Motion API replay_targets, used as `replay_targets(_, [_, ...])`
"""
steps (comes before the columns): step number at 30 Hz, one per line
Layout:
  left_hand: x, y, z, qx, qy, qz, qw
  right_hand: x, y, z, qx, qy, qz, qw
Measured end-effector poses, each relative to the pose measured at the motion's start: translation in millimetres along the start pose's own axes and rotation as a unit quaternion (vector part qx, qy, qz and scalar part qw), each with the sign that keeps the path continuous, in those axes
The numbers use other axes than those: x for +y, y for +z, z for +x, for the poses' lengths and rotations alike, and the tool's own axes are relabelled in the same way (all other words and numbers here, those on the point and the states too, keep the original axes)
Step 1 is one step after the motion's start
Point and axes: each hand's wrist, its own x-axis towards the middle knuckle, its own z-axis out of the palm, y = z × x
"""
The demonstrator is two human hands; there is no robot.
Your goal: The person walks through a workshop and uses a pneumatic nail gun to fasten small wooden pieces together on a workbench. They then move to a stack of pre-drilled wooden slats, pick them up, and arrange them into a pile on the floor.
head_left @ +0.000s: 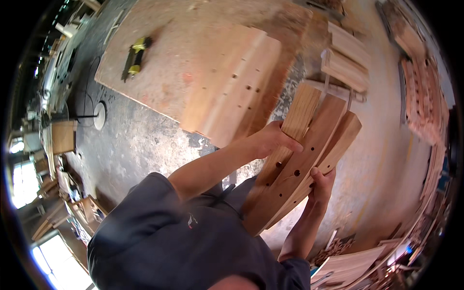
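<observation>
Several thick wooden boards (304, 159) with dark drilled holes are held side by side in front of my body, tilted toward the upper right. My left hand (276, 141) is closed over their left edge, its thumb lying across the top face. Along the right edge, my right hand (323, 183) grips the same boards with its thumb on top and its fingers mostly hidden underneath. To the left of the held boards, more drilled wooden boards (232, 87) lie together on a large worktable (169, 34).
A yellow and black power tool (136, 58) rests on the worktable's left part. Wooden pieces (345, 58) are stacked beyond the held boards. At the far right stands another stack of boards (425, 96). A fan-like stand with a round white base (99, 116) is on the floor at left.
</observation>
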Motion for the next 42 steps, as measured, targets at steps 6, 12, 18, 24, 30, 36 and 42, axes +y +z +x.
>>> replay_targets(6, [116.2, -83.8, -55.4, 0.120, 0.050, 0.152, 0.980, -0.9, 144.3, 57.4, -0.089, 0.001, -0.075, 0.993])
replay_targets(12, [181.1, -189.9, -8.9, 0.201, 0.106, 0.113, 0.967, 9.4, 242.5, 147.8, -0.005, -0.040, -0.366, 0.930])
replay_targets(18, [165.7, -280.2, -2.0, 0.190, 0.079, 0.175, 0.963, 87.2, 211.7, 141.7, -0.012, -0.247, -0.555, 0.794])
replay_targets(24, [176.5, -292.7, 4.0, 0.206, 0.057, 0.129, 0.968, 109.9, 212.9, 103.5, 0.066, -0.146, -0.406, 0.900])
replay_targets(30, [207.2, -302.8, 11.1, 0.246, 0.113, 0.243, 0.932, 101.4, 234.9, 77.1, 0.089, -0.217, -0.504, 0.831])
replay_targets(36, [165.5, -319.4, 33.1, 0.142, 0.153, 0.069, 0.976, 104.8, 264.8, 63.3, 0.119, -0.325, -0.616, 0.708])
replay_targets(42, [165.5, -309.9, 41.7, 0.134, 0.132, 0.042, 0.981, 101.8, 301.2, 55.0, 0.123, -0.326, -0.676, 0.650])
